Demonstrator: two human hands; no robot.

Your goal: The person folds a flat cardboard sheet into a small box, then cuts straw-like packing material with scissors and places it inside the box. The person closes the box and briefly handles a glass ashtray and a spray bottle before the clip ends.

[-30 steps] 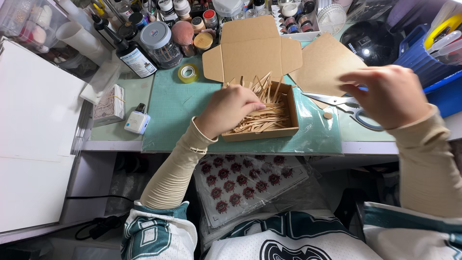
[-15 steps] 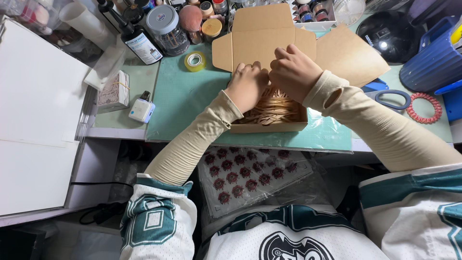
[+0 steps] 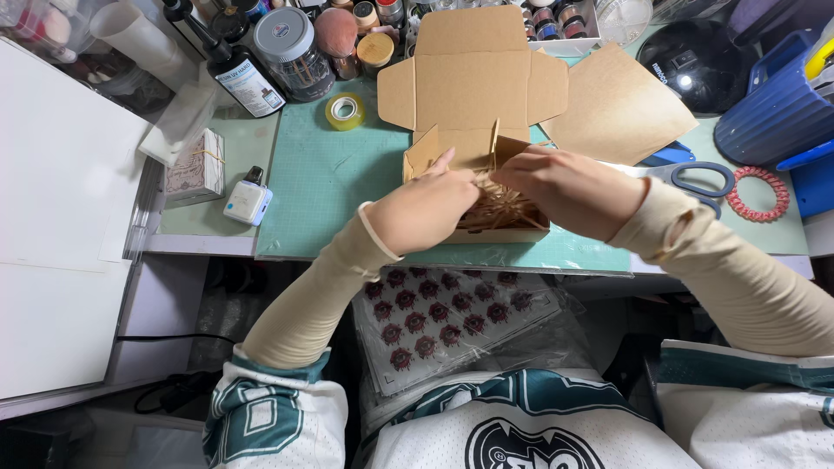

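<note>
An open brown cardboard box [image 3: 473, 82] lies on a green cutting mat [image 3: 321, 187], its lid folded back away from me. Thin wooden sticks [image 3: 497, 208] fill it. My left hand [image 3: 421, 215] is at the box's left side, fingers on the raised left inner flap [image 3: 423, 149]. My right hand [image 3: 573, 187] reaches in from the right and pinches the right inner flap [image 3: 502, 148]. Both flaps stand tilted inward over the sticks. The hands hide most of the box's inside.
A yellow tape roll [image 3: 345, 111], a dark bottle [image 3: 236, 71] and a lidded jar [image 3: 295, 50] stand at the back left. Right of the box lie a cardboard sheet [image 3: 621, 104], blue-handled scissors [image 3: 695, 178], a red ring [image 3: 757, 193] and a blue basket [image 3: 777, 113]. A plastic sheet of red pieces [image 3: 452, 321] rests on my lap.
My right hand came from the scissors on the right to the box. Both hands have lifted the side flaps, which now lean inward over the sticks.
</note>
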